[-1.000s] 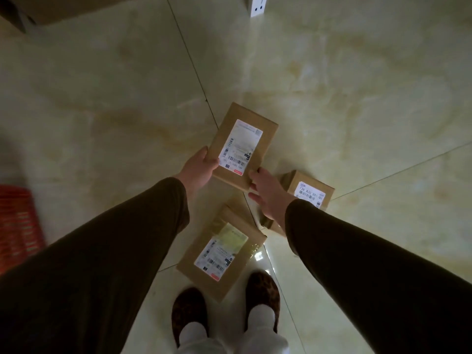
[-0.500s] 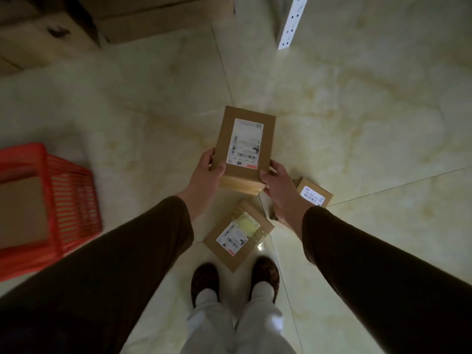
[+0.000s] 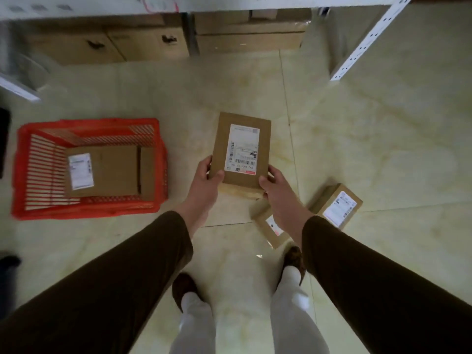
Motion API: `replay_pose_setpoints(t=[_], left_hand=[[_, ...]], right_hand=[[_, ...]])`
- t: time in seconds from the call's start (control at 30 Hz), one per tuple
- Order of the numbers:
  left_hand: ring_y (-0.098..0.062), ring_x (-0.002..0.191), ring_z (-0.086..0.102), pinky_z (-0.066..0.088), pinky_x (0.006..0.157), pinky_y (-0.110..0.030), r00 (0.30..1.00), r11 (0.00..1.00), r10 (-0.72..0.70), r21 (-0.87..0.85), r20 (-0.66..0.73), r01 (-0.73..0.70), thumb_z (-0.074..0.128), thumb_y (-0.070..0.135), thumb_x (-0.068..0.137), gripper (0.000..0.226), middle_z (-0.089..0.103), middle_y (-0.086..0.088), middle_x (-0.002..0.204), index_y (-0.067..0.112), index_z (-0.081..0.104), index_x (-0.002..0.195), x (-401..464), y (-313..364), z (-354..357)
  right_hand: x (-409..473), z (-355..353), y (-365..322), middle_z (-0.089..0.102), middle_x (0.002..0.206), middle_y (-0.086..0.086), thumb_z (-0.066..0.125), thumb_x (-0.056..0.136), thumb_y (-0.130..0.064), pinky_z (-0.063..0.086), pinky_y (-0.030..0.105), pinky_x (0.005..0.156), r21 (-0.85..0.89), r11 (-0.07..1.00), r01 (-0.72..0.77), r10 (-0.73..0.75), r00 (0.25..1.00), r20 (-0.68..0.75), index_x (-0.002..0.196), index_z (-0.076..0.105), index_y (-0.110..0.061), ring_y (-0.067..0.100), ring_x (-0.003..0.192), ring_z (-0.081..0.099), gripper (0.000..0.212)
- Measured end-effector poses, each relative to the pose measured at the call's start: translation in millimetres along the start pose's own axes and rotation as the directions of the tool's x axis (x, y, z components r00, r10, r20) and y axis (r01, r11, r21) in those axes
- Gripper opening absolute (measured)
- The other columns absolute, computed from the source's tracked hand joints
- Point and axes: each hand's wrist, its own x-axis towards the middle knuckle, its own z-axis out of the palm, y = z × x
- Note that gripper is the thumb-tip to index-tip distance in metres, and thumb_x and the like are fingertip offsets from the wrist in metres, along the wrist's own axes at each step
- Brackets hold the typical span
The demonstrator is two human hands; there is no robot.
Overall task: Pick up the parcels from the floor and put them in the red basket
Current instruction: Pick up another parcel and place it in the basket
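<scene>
Since a moment ago the held parcel [image 3: 242, 152] has been carried up and away from the two parcels left on the floor, and the red basket [image 3: 86, 123], then only partly seen at the left edge, now shows whole.

Nearest, the person's feet in dark slippers [image 3: 182, 286] stand on the pale tiled floor [image 3: 383, 139], legs in light trousers. Just beyond the right foot lies a small parcel [image 3: 270, 229], partly hidden behind the right forearm, and just beside it, further right, a second floor parcel [image 3: 337, 205] with its white label facing up.

Above these, both dark-sleeved arms reach forward. The left hand [image 3: 204, 182] clasps the held parcel at its lower left corner, thumb on the top face; the right hand [image 3: 277, 187] grips the lower right corner, fingers curled round the edge. That parcel is clear of the floor, label up, to the right of the basket and not yet over it.

The red basket sits on the floor to the left, with a brown parcel [image 3: 104, 172] already lying inside.

Farthest off, large cardboard boxes [image 3: 107, 47] rest under a white metal shelf [image 3: 367, 44].
</scene>
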Motion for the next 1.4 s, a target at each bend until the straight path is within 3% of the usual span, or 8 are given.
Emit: replay_pose_setpoints(t=[0.17,0.47,0.63,0.77,0.93,1.17,1.23,1.4], left_hand=[[-0.005,0.117,0.054,0.04,0.084,-0.016,1.0,1.0,-0.011,-0.029,-0.009,0.01,0.051,0.013,0.104,0.05,0.056,0.01,0.135,0.03,0.039,0.15,-20.5,-0.5,-85.1],[-0.019,0.12,0.057,0.053,0.098,-0.048,0.991,0.992,-0.064,-0.113,-0.118,0.051,0.055,0.022,0.103,0.049,0.057,0.008,0.136,0.036,0.04,0.147,-30.1,-6.9,-174.1],[-0.007,0.111,0.058,0.051,0.076,-0.02,0.984,0.988,-0.066,-0.15,-0.162,0.042,0.054,0.019,0.103,0.047,0.06,0.011,0.126,0.03,0.04,0.147,-36.3,-14.3,-226.5],[-0.015,0.123,0.056,0.046,0.101,-0.034,0.986,0.989,-0.07,-0.139,-0.155,0.048,0.056,0.018,0.103,0.053,0.058,0.004,0.137,0.029,0.037,0.151,-33.4,-25.0,-287.4],[-0.016,0.128,0.054,0.043,0.11,-0.042,0.991,0.992,-0.077,-0.107,-0.113,0.065,0.06,0.02,0.1,0.055,0.057,0.006,0.14,0.03,0.04,0.151,-34.0,-36.2,-369.6],[-0.013,0.121,0.059,0.048,0.104,-0.035,0.988,0.988,-0.122,-0.107,-0.09,0.112,0.058,0.017,0.101,0.031,0.064,0.009,0.128,0.038,0.053,0.124,-18.1,-41.1,-442.6],[-0.012,0.121,0.058,0.05,0.095,-0.03,0.986,0.982,-0.149,-0.13,-0.079,0.138,0.057,0.017,0.101,0.033,0.064,0.011,0.127,0.037,0.054,0.127,-9.7,-40.7,-449.6],[-0.016,0.124,0.059,0.05,0.103,-0.04,0.981,0.976,-0.18,-0.138,-0.07,0.169,0.057,0.02,0.101,0.047,0.062,0.01,0.134,0.037,0.048,0.143,17.4,-40.8,-458.0]], right_hand=[[-30.3,75.2,10.7,0.065,0.131,-0.001,0.052,0.105,-0.011,0.042,0.046,0.114,0.009,1.0,0.001,-0.001,1.0,0.03,0.15,0.044,-0.023,0.022,0.126,0.059,0.048],[-42.0,160.4,6.5,0.064,0.137,0.0,0.052,0.104,-0.01,0.045,0.04,0.11,-0.083,0.996,0.042,-0.031,0.991,0.129,0.151,0.046,-0.021,0.019,0.124,0.06,0.049],[-54.5,213.1,9.4,0.068,0.13,-0.003,0.048,0.104,-0.009,0.048,0.031,0.1,-0.141,0.988,0.064,-0.039,0.984,0.175,0.144,0.054,-0.021,0.014,0.115,0.063,0.042],[-67.0,272.3,18.5,0.07,0.123,-0.005,0.046,0.104,-0.008,0.048,0.023,0.081,-0.15,0.988,0.048,-0.019,0.982,0.187,0.135,0.058,-0.024,0.009,0.103,0.065,0.037],[-79.9,351.6,38.1,0.07,0.125,-0.003,0.045,0.103,-0.006,0.055,0.036,0.093,-0.127,0.992,0.004,0.016,0.987,0.16,0.146,0.053,-0.026,0.022,0.115,0.065,0.048],[-80.4,425.3,48.5,0.066,0.131,-0.006,0.047,0.104,-0.014,0.049,0.042,0.107,-0.128,0.991,-0.024,0.041,0.99,0.132,0.146,0.051,-0.037,0.021,0.123,0.058,0.048],[-72.9,431.7,47.3,0.067,0.131,-0.005,0.047,0.104,-0.015,0.047,0.044,0.108,-0.117,0.992,-0.038,0.054,0.988,0.143,0.144,0.054,-0.034,0.02,0.123,0.058,0.045],[-42.9,448.8,40.4,0.069,0.126,0.0,0.052,0.104,-0.02,0.05,0.046,0.105,-0.111,0.992,-0.061,0.073,0.992,0.103,0.139,0.053,-0.023,0.022,0.118,0.064,0.035]])
